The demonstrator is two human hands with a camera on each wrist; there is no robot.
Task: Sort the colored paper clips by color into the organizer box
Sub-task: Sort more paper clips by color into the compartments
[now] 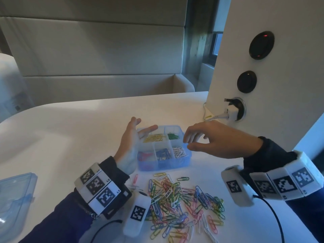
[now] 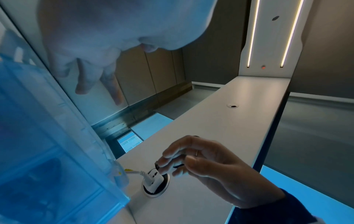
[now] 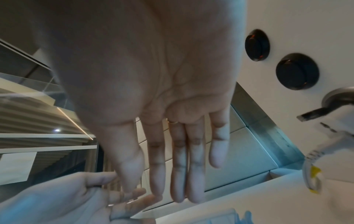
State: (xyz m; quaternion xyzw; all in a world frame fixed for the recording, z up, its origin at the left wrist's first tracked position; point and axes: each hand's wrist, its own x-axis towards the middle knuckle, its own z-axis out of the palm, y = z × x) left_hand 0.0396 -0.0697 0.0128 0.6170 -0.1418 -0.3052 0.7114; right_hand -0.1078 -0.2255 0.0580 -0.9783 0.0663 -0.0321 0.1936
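A translucent blue organizer box (image 1: 175,163) stands on the white table, with yellow clips (image 1: 154,138), green clips (image 1: 173,136), pink clips (image 1: 145,156), blue clips (image 1: 163,154) and white clips (image 1: 179,151) in separate compartments. A pile of mixed colored paper clips (image 1: 182,206) lies in front of it. My left hand (image 1: 129,146) is raised at the box's left edge, palm facing right, fingers straight and holding nothing. My right hand (image 1: 201,137) hovers over the box's right side with relaxed fingers (image 3: 176,159) and nothing visible between them.
The box's clear blue lid (image 1: 15,199) lies at the table's left edge. A white pillar (image 1: 280,85) rises at the back right with black round sockets, a white charger (image 1: 232,112) and its cable. A padded bench runs behind the table.
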